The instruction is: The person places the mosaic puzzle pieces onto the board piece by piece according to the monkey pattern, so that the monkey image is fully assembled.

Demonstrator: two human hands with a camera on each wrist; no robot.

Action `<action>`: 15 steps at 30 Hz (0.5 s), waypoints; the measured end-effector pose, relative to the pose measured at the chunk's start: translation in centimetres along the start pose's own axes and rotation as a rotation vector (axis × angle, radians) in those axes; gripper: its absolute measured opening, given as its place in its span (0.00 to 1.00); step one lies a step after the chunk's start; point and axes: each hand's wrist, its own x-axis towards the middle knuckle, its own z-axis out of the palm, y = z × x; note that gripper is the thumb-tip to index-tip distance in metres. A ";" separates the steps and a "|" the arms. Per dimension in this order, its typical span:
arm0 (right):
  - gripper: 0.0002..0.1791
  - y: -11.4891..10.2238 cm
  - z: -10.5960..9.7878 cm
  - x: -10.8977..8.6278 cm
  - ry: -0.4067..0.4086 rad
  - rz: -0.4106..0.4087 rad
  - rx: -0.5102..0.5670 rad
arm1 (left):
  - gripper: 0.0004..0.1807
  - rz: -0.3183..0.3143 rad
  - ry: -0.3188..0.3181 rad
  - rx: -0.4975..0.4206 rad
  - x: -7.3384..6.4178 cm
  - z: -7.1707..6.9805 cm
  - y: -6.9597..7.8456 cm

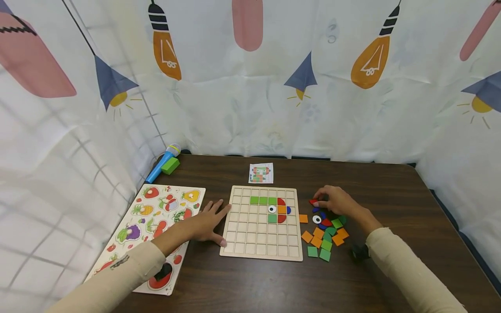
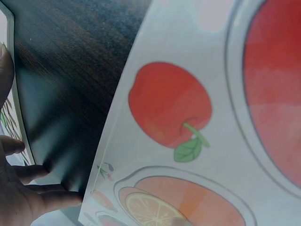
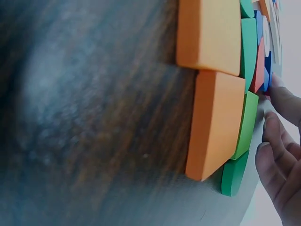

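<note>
A wooden grid board lies on the table, with green, red, orange and blue tiles and a white eye tile set in its upper right part. My left hand rests at the board's left edge, fingers spread and thumb on its lower left side. Right of the board, my right hand pinches a small red tile between thumb and fingertips, at the far end of a loose tile pile. Its exact shape is partly hidden. Orange tiles and green tiles show large in the right wrist view.
A small pattern card lies beyond the board. On the left is a fruit picture board, partly under my left forearm. A blue toy microphone and a green block are at the far left corner. A printed curtain hangs behind the table.
</note>
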 end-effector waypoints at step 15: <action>0.11 0.0 0.1 -0.1 0.009 -0.008 -0.019 | 0.62 0.001 -0.005 0.009 -0.1 -0.1 0.2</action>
